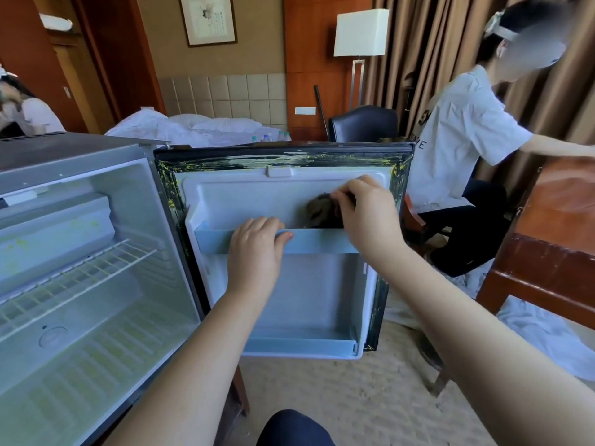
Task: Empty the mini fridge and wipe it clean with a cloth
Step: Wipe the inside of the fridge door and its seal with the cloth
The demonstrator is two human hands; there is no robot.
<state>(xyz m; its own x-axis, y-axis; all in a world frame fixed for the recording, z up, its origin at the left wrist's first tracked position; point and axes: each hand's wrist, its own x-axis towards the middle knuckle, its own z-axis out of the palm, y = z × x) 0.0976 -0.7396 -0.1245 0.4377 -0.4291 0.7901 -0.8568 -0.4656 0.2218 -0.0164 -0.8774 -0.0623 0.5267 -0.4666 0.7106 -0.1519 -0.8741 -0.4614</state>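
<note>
Mini fridge (80, 252) sits left with its door (289, 300) swung fully open, inner liner facing the camera.

Left hand (254, 249): fingers hooked over the top edge of the upper door rail (322, 241), thumb on its front face, gripping it.

Right hand (363, 207): fingers curled round a dark cloth (322, 209), holding it against the door liner in the upper pocket. The lower part of the cloth drops behind the rail.

Lower door bin (299, 344) holds nothing visible. Door gasket (280, 159) is black with yellow flecks along the top and sides.

Fridge cavity: wire shelf (80, 275) in place with nothing on it. Freezer box (58, 220) sits top left with yellowish spots on its face. The floor of the cavity has a yellow-green tint.

Background:
- Bed (193, 127) with rumpled white linen sits behind the door.
- Water bottles (277, 136) are just visible above the door's top edge.
- Floor lamp (360, 33) and dark chair (363, 122) stand by the curtains.
- A second person in a white shirt (463, 130) sits at right, arm reaching over a wooden counter (553, 220).
- White sheets (547, 333) lie on the carpet (370, 397) under that counter.
</note>
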